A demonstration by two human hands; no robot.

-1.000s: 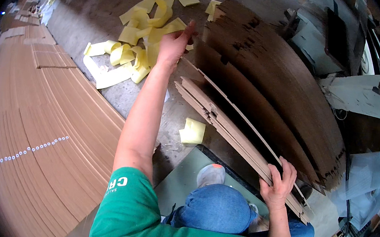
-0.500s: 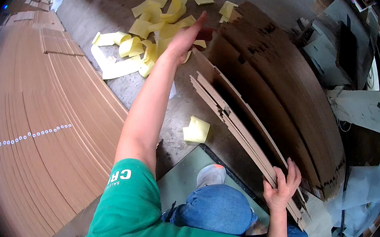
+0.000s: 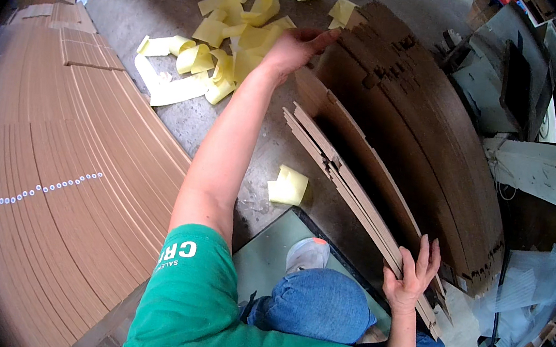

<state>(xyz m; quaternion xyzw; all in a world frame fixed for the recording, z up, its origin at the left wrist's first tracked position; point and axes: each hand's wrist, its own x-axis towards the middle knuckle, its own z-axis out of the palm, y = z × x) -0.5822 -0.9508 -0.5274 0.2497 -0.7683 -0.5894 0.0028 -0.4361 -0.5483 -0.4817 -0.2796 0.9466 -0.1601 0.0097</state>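
cardboard sheets (image 3: 356, 205) touch the right hand (image 3: 408, 284) at lower right, its fingers spread apart; the left hand (image 3: 295, 52), at upper centre, is beside the darker stack (image 3: 433, 140), its grip unclear. yellow strips (image 3: 195, 60) litter the floor (image 3: 263, 151) at upper left; brown boards (image 3: 100, 229) fill the left.

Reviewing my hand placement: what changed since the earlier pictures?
The left hand swung right, its fingers turning from upward to rightward, at the stack of flat brown boards; any grip is unclear. The right hand stayed at the lower end of the thin brown front boards; the yellow paper strips stayed put.
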